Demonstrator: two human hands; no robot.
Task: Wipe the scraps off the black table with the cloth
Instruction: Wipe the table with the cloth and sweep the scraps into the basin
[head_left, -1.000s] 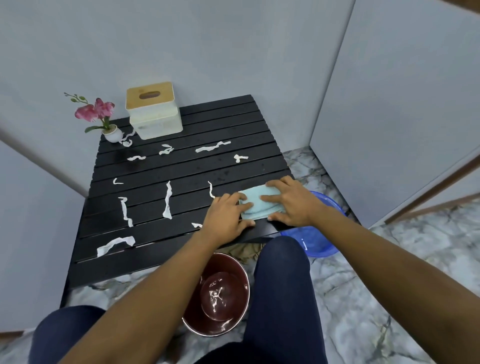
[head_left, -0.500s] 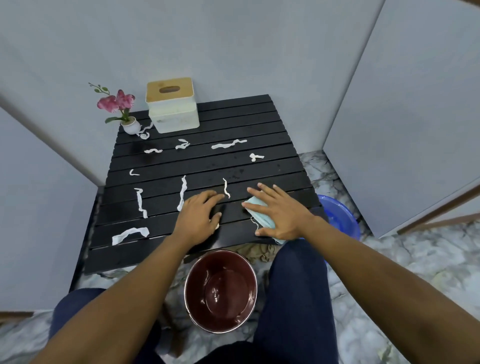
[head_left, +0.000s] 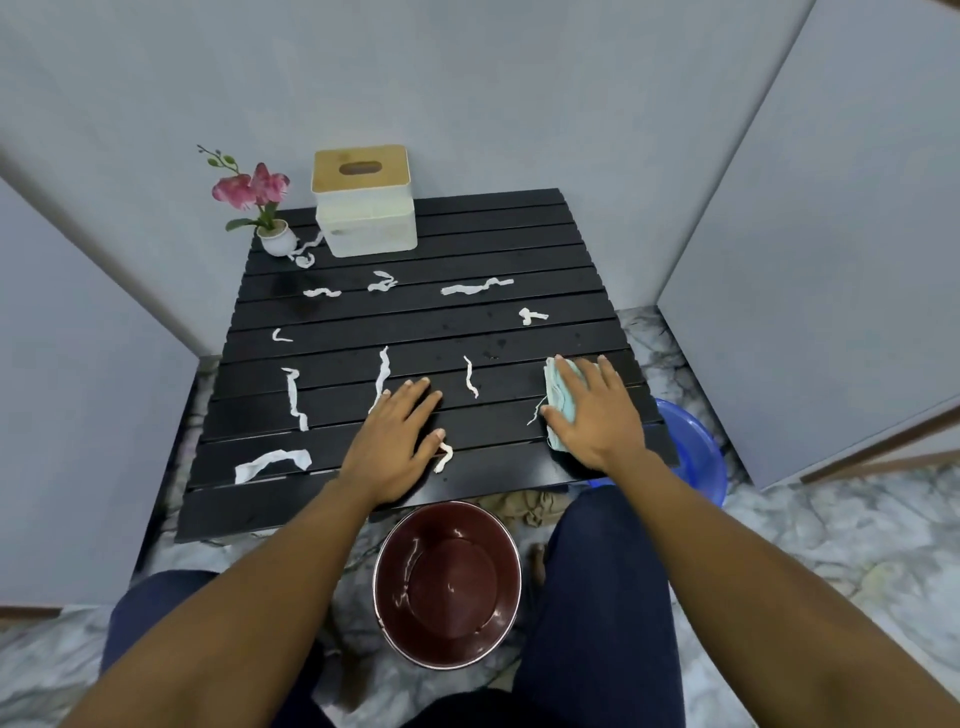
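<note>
Wipe about to start: right hand (head_left: 597, 418), fingers (head_left: 609, 376) spread, presses the cloth (head_left: 560, 397) on the counter's (head_left: 519, 234) right; next, sweep leftward through the scraps (head_left: 475, 287).

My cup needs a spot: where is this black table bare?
Bare: far slats right of the tissue box, behind the long scrap. Crowded: scraps across middle and left; left hand and right hand on cloth near.

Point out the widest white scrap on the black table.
The scrap near the front left edge of the table, left of the left hand. It is a broad, arched band; the other scraps are thin strips.
</note>
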